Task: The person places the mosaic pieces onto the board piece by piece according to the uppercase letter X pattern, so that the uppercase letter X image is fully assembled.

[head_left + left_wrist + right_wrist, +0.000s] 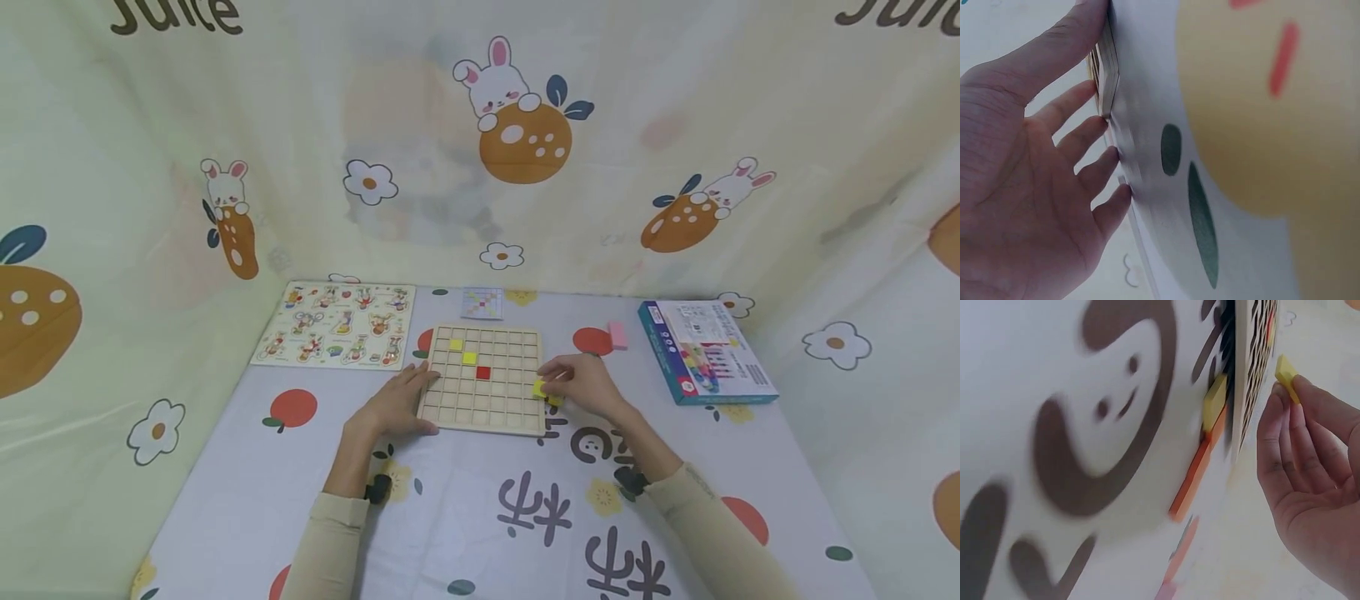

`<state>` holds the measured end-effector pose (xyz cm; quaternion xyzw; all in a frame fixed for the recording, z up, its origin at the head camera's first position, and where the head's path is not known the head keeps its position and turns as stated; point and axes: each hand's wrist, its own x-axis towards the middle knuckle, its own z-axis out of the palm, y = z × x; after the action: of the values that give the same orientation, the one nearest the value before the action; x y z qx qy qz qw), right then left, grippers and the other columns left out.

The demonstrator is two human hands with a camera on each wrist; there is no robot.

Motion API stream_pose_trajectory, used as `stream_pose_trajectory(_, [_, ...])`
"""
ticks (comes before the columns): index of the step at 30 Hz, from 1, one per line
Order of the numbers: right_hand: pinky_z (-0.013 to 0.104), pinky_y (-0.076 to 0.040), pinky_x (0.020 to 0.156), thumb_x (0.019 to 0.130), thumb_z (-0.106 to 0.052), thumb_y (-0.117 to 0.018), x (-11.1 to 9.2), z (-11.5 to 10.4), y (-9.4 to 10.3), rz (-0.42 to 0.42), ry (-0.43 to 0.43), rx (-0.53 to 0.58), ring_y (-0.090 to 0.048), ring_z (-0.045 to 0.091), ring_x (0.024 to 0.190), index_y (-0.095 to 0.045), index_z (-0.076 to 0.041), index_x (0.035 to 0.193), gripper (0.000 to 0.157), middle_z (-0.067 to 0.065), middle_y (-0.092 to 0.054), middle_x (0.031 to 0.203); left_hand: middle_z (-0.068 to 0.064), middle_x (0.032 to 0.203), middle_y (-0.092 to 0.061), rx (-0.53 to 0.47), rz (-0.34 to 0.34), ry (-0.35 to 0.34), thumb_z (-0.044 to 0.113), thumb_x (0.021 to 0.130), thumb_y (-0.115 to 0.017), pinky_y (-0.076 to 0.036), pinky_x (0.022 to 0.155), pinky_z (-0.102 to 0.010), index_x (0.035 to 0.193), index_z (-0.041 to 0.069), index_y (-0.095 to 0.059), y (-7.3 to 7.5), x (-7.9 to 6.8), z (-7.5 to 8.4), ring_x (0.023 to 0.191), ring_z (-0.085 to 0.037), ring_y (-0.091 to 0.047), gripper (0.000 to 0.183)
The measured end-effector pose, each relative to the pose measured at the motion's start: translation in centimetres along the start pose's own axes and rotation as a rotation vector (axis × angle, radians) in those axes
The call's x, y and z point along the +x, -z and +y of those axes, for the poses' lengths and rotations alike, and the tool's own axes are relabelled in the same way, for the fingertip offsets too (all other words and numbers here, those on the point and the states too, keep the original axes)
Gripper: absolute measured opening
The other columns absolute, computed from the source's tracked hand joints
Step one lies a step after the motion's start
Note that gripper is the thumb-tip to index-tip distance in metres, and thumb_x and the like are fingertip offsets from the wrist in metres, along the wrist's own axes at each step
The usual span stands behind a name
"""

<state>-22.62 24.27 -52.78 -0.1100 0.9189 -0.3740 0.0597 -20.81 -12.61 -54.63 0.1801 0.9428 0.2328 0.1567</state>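
Observation:
A wooden grid board (480, 408) lies in the middle of the table, with two yellow tiles (455, 343) and a red tile (483, 372) set in its cells. My left hand (420, 387) rests on the board's left edge with straight fingers; in the left wrist view the left hand (1094, 125) has its thumb on the board edge (1107, 69). My right hand (551, 385) pinches a yellow tile (538, 388) at the board's right edge. In the right wrist view that yellow tile (1286, 376) sits between the fingertips (1280, 403). Another yellow tile (1213, 403) and an orange piece (1194, 478) lie beside the board.
An animal peg puzzle (337, 323) lies at the back left and a small pattern card (482, 303) behind the board. A pink block (618, 335) and a blue box (705, 350) are at the right. Printed cloth walls surround the table.

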Motion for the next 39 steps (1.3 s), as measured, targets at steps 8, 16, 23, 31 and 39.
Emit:
stream_pose_trajectory(8, [0.032, -0.055, 0.071, 0.085, -0.015, -0.087, 2.1, -2.0, -2.8, -0.001, 0.019, 0.058, -0.072, 0.015, 0.082, -0.081, -0.014, 0.103, 0.019, -0.004, -0.077, 0.089, -0.006, 0.174, -0.021, -0.015, 0.015, 0.016, 0.04, 0.077, -0.092, -0.022, 0.127, -0.056, 0.16, 0.019, -0.042, 0.0, 0.1, 0.0, 0.16, -0.033, -0.015, 0.099])
stream_pose_trajectory(16, [0.032, -0.058, 0.077, 0.087, -0.014, -0.086, 3.2, -3.0, -5.1, -0.01, 0.023, 0.069, -0.071, 0.014, 0.084, -0.08, -0.011, 0.102, 0.017, -0.005, -0.077, 0.088, -0.008, 0.171, -0.028, 0.002, 0.07, -0.025, 0.039, 0.072, -0.097, -0.028, 0.126, -0.052, 0.155, 0.016, -0.048, -0.1, 0.4, 0.0, 0.158, -0.035, -0.022, 0.099])
stream_pose_trajectory(23, [0.036, -0.06, 0.079, 0.086, -0.014, -0.086, 3.2, -3.1, -5.8, 0.03, 0.038, 0.016, -0.072, 0.014, 0.084, -0.08, -0.012, 0.103, 0.019, -0.004, -0.077, 0.09, -0.012, 0.168, -0.032, -0.036, 0.108, -0.019, 0.033, 0.064, -0.101, -0.032, 0.123, -0.052, 0.149, 0.013, -0.053, 0.3, 0.3, 0.5, 0.155, -0.035, -0.029, 0.099])
stream_pose_trajectory(31, [0.037, -0.058, 0.075, 0.09, -0.023, -0.081, 2.8, -1.4, -5.0, 0.183, -0.066, -0.018, -0.072, 0.019, 0.088, -0.081, -0.016, 0.102, 0.014, -0.002, -0.077, 0.092, -0.011, 0.167, -0.032, -0.039, 0.115, -0.02, 0.031, 0.063, -0.102, -0.036, 0.121, -0.054, 0.146, 0.015, -0.054, 0.2, 0.6, 0.4, 0.156, -0.035, -0.026, 0.098])
stream_pose_trajectory(39, [0.032, -0.058, 0.068, 0.093, -0.02, -0.075, 2.0, 0.3, -2.9, 0.253, -0.144, -0.015, -0.073, 0.021, 0.086, -0.078, -0.012, 0.108, 0.017, 0.004, -0.076, 0.099, -0.012, 0.168, -0.029, -0.056, 0.101, -0.024, 0.032, 0.062, -0.102, -0.036, 0.12, -0.058, 0.145, 0.016, -0.053, 0.2, 0.8, 0.1, 0.156, -0.037, -0.022, 0.098])
